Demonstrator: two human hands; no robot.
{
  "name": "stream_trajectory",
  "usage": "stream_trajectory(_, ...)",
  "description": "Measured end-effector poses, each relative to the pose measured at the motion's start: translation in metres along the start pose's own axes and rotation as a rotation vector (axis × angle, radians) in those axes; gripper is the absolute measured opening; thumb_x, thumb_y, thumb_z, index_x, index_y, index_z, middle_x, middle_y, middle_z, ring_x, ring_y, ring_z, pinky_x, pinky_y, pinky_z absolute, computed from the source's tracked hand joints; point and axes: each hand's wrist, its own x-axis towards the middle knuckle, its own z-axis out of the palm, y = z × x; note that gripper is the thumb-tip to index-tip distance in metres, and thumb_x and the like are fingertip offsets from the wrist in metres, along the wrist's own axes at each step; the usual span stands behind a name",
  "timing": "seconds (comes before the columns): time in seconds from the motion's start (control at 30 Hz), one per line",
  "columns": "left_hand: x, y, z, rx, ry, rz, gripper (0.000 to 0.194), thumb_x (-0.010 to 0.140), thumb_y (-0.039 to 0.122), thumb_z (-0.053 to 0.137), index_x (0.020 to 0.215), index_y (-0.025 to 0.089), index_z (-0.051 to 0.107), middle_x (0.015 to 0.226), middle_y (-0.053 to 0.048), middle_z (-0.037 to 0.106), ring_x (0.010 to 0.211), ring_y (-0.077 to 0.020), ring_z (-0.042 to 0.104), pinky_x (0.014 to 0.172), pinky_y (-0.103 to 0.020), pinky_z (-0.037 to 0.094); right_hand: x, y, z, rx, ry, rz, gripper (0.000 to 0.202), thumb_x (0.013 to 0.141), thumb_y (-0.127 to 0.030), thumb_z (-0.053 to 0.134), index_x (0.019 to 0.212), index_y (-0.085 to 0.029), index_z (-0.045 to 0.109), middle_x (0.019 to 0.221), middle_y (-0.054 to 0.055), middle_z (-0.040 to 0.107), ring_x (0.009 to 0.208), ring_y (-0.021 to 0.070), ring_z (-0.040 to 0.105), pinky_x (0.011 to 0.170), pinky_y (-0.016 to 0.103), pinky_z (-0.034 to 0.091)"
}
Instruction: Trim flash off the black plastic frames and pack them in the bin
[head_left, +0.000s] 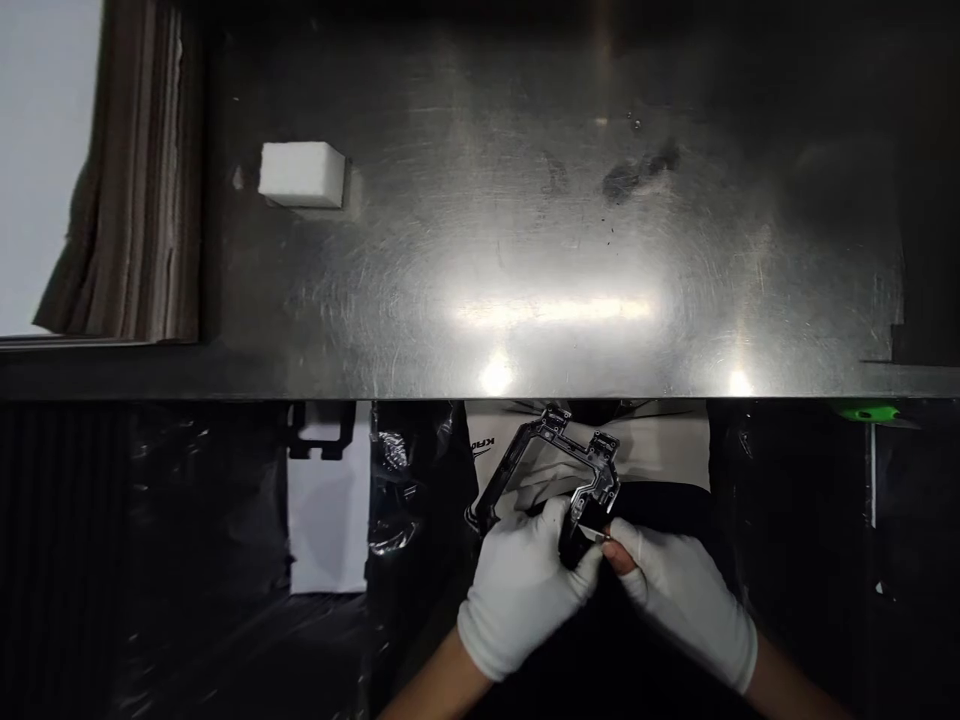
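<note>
My left hand (525,590), in a white glove, is closed around the lower part of a black angular frame (577,447) with metal-coloured edges. The frame is held below the table's near edge, over my lap. My right hand (675,590), gloved with a bare fingertip showing, pinches a small thin piece (592,534) against the frame's lower right end. What exactly that piece is cannot be made out. Both hands are close together, their fingertips nearly touching.
A metal table (405,260) spans the view, bearing a white block (300,174) at left. Stacked brown sheets (142,190) stand at the far left. Below the edge are black plastic, a white panel (328,530) with a dark bracket, and a green object (866,411) at right.
</note>
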Motion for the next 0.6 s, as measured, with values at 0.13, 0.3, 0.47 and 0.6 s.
stream_trajectory(0.13,-0.0027,0.0028,0.0032,0.109,0.038,0.015,0.028,0.096,0.047,0.069,0.104,0.02,0.071,0.075,-0.006,0.078,0.064,-0.0288,0.075,0.066,-0.04,0.059,-0.0004,-0.0071,-0.0014,-0.041,-0.04,0.041,0.077,0.114,-0.074,0.011,0.111,-0.027,0.072,0.098,0.005,0.082,0.081,0.0219,0.078,0.067,0.032,0.055)
stream_trajectory(0.3,-0.0045,0.0054,0.0043,0.173,0.0,-0.047,0.028,0.093,0.047,0.071,0.103,0.021,0.072,0.072,-0.006,0.076,0.064,-0.0284,0.073,0.064,-0.038,0.055,0.0009,-0.0077,-0.0017,-0.037,-0.058,0.044,0.079,0.115,-0.073,0.009,0.109,-0.024,0.071,0.088,0.003,0.079,0.072,0.0207,0.075,0.065,0.034,0.054)
stream_trajectory(0.47,-0.0051,0.0079,0.0057,0.222,0.003,-0.081,0.029,0.091,0.049,0.071,0.095,0.02,0.072,0.067,-0.006,0.073,0.064,-0.0298,0.072,0.064,-0.039,0.054,0.0,-0.0056,0.0026,0.006,-0.041,0.046,0.074,0.116,-0.073,0.014,0.104,-0.024,0.069,0.078,0.0,0.075,0.063,0.0163,0.069,0.058,0.029,0.049)
stream_trajectory(0.6,-0.005,0.0082,0.009,0.237,0.047,-0.092,0.026,0.091,0.046,0.07,0.087,0.02,0.072,0.066,-0.007,0.075,0.06,-0.0278,0.071,0.065,-0.039,0.054,-0.0023,-0.0083,0.0067,0.076,0.017,0.077,0.064,0.118,-0.068,0.024,0.098,-0.024,0.067,0.074,-0.002,0.072,0.059,0.0135,0.065,0.055,0.026,0.045)
